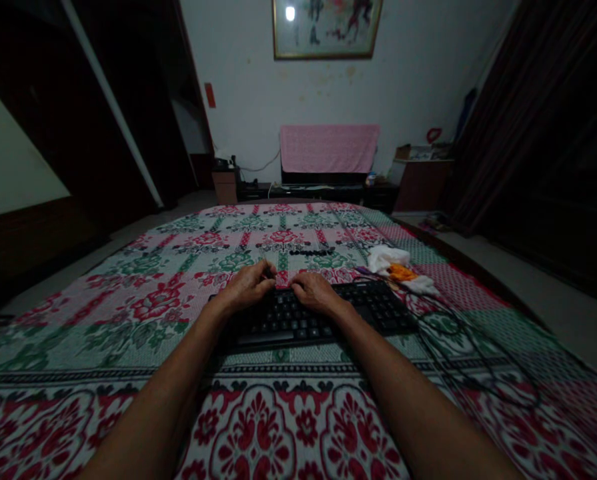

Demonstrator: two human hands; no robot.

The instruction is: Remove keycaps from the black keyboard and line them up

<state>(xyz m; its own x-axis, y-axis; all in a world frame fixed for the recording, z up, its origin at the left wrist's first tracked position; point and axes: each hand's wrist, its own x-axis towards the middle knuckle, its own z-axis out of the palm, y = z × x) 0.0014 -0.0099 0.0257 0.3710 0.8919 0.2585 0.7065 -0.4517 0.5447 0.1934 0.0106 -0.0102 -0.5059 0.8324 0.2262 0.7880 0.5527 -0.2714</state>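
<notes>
A black keyboard (283, 327) lies flat on a patterned bedspread (258, 427) in front of me. My left hand (248, 285) is over its upper left part, fingers bent toward the thumb; a faint thin tip seems to stick up there, too dim to name. My right hand (315, 292) rests over the keyboard's upper middle, its fingers curled in and pinched near the far edge. What that pinch holds, if anything, is hidden. Just beyond my hands, small black pieces (311, 253), like keycaps, lie in a row on the bedspread.
Right of the keyboard lies a bundle of white cloth (388, 259) with an orange piece (402, 272). A black cable (478, 353) loops over the bedspread at the right. Past the bed's far edge, a pink cloth (329, 148) covers a screen on a low cabinet.
</notes>
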